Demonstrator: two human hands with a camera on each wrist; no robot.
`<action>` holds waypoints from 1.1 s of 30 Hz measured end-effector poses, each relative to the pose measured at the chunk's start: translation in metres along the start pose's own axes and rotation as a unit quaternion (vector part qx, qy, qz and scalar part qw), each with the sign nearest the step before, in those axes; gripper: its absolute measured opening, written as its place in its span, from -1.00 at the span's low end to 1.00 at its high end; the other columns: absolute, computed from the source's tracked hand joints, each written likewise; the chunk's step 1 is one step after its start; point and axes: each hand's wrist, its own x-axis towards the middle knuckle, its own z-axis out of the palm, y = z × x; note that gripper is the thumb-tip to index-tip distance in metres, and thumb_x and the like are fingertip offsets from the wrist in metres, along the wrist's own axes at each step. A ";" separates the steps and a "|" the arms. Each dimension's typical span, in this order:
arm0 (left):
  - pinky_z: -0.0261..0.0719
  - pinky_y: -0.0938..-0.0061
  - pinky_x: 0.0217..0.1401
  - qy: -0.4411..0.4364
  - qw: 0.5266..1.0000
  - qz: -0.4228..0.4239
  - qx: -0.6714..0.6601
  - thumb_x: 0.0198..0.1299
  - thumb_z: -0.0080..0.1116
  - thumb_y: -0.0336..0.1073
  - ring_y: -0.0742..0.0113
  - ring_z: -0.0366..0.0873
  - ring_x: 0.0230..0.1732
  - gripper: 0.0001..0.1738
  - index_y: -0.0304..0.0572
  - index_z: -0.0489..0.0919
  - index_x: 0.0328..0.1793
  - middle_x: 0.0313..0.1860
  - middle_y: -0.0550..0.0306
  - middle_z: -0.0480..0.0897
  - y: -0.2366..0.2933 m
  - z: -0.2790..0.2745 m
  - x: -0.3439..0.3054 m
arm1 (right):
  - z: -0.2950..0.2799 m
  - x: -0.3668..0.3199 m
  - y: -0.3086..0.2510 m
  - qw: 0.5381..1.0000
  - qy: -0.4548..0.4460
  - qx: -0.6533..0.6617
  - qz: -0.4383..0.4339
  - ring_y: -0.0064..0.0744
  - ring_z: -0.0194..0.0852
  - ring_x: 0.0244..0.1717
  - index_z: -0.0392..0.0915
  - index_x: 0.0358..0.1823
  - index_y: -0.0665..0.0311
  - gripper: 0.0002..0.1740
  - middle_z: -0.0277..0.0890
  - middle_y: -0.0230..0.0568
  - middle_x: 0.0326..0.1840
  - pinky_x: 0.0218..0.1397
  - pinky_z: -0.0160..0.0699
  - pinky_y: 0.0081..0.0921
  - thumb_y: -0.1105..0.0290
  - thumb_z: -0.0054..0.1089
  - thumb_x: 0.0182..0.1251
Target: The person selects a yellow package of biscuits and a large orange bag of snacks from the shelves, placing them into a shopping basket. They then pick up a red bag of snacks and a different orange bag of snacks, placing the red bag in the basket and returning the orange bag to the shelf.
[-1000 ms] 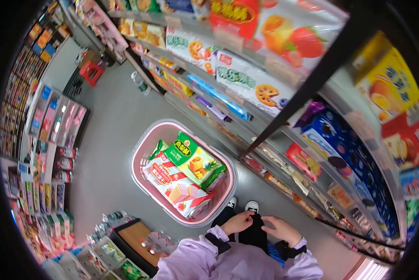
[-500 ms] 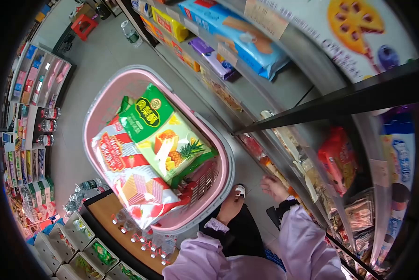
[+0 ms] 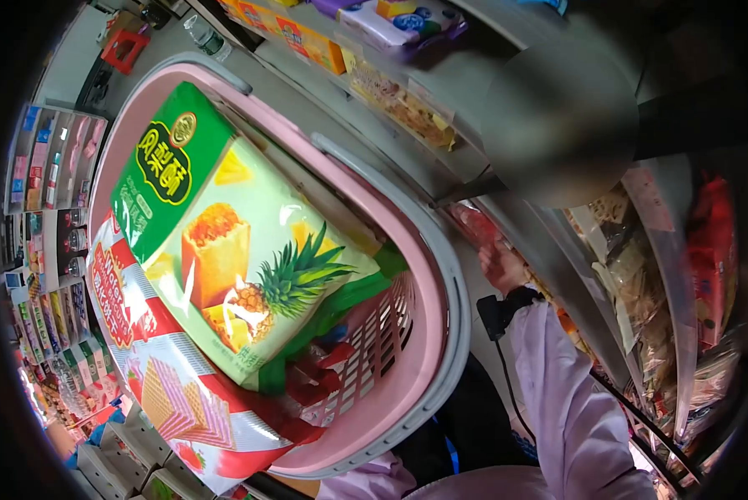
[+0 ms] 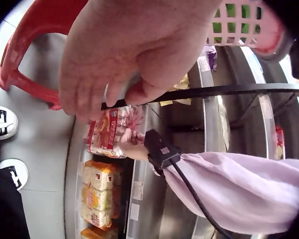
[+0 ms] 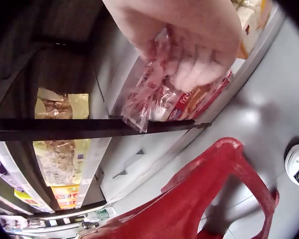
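Observation:
Low at the shelf, my right hand (image 3: 505, 265) has its fingers curled on the clear crinkled end of a red-and-white snack pack (image 5: 189, 102). The same pack shows on the bottom shelf in the left wrist view. My left hand (image 4: 139, 55) hangs with relaxed fingers and holds nothing; in the head view the pink basket (image 3: 365, 200) hides it. Inside the basket, a green pineapple cake bag (image 3: 257, 250) lies partly over a red-and-white wafer bag (image 3: 170, 392).
A red stool (image 5: 204, 184) stands beside the shelf. Yellow-orange packs (image 4: 97, 194) lie along the bottom shelf (image 4: 134, 199). A black shelf post (image 4: 229, 92) crosses in front. Shoes (image 4: 12, 174) stand on the grey floor, and a plastic bottle (image 3: 207, 37) is farther off.
My view has come lower and closer, so the basket looks larger. My right hand has reached forward to the bottom shelf and taken hold of the snack pack. My left hand has gone behind the basket.

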 end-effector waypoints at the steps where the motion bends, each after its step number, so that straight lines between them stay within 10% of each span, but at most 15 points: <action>1: 0.45 0.57 -0.04 0.004 0.999 0.026 -0.032 0.19 -0.03 -0.44 0.32 0.51 -0.07 -0.64 -0.32 0.38 0.13 -0.08 -0.02 0.55 -0.005 0.000 -0.001 | -0.003 -0.001 0.003 1.000 0.004 0.006 -0.009 -0.41 0.49 -0.33 0.45 -0.16 0.11 -0.73 0.51 -0.31 -0.34 -0.31 0.41 -0.52 0.14 0.14 0.22; 10: 0.43 0.43 0.07 -0.020 0.954 -0.194 -0.226 0.26 -0.08 -0.33 0.25 0.51 -0.03 -0.57 -0.29 0.26 0.23 -0.01 -0.03 0.52 0.007 0.014 0.015 | -0.031 -0.107 0.023 0.991 -0.061 0.072 -0.091 -0.50 0.46 -0.11 0.46 -0.04 0.15 -0.78 0.51 -0.41 -0.10 0.07 0.37 -0.47 0.44 0.01 0.29; 13: 0.41 0.43 0.08 -0.032 0.996 -0.040 -0.072 0.20 0.01 -0.36 0.24 0.44 0.07 -0.41 -0.28 0.12 0.34 0.13 -0.09 0.42 -0.027 0.014 0.004 | -0.041 -0.158 0.027 0.990 -0.101 0.020 -0.093 -0.47 0.48 -0.10 0.46 -0.11 0.24 -0.81 0.51 -0.34 -0.15 0.06 0.45 -0.42 0.52 0.03 0.25; 16: 0.25 0.34 0.26 -0.038 0.990 -0.095 0.096 0.05 0.23 -0.25 0.10 0.19 0.30 -0.09 -0.30 -0.05 0.43 0.33 -0.21 0.15 0.037 0.017 -0.027 | -0.050 -0.221 0.031 0.989 -0.125 -0.033 -0.072 -0.42 0.48 -0.08 0.46 -0.18 0.31 -0.87 0.50 -0.29 -0.19 0.05 0.48 -0.43 0.53 0.05 0.25; 18: 0.04 0.30 0.39 0.040 0.966 0.116 0.226 -0.04 0.32 -0.19 0.01 0.03 0.40 0.03 -0.40 -0.10 0.42 0.37 -0.26 0.05 0.058 0.017 -0.053 | -0.046 -0.276 0.026 0.982 -0.134 -0.091 -0.092 -0.47 0.48 -0.14 0.49 -0.22 0.32 -0.90 0.49 -0.32 -0.22 0.01 0.49 -0.47 0.50 0.08 0.25; 28: -0.02 0.40 0.42 -0.113 0.970 0.177 0.120 -0.22 0.48 -0.18 0.05 -0.03 0.44 0.21 -0.41 -0.14 0.43 0.42 -0.26 -0.02 0.146 -0.009 -0.165 | -0.051 -0.461 -0.022 0.810 -0.284 -0.490 -0.152 -0.81 0.21 -0.44 0.50 -0.45 0.34 -0.83 0.37 -0.56 -0.53 -0.37 0.28 -0.76 0.40 0.17 0.23; 33: 0.08 0.37 0.38 -0.147 0.980 0.129 -0.037 -0.20 0.48 -0.19 0.13 0.04 0.41 0.26 -0.32 -0.24 0.45 0.41 -0.17 0.03 0.227 -0.016 -0.226 | -0.022 -0.531 -0.043 0.776 -0.369 -0.480 -0.180 -0.55 0.37 -0.05 0.51 -0.26 0.40 -0.79 0.52 -0.25 -0.05 -0.02 0.36 -0.52 0.38 0.18 0.21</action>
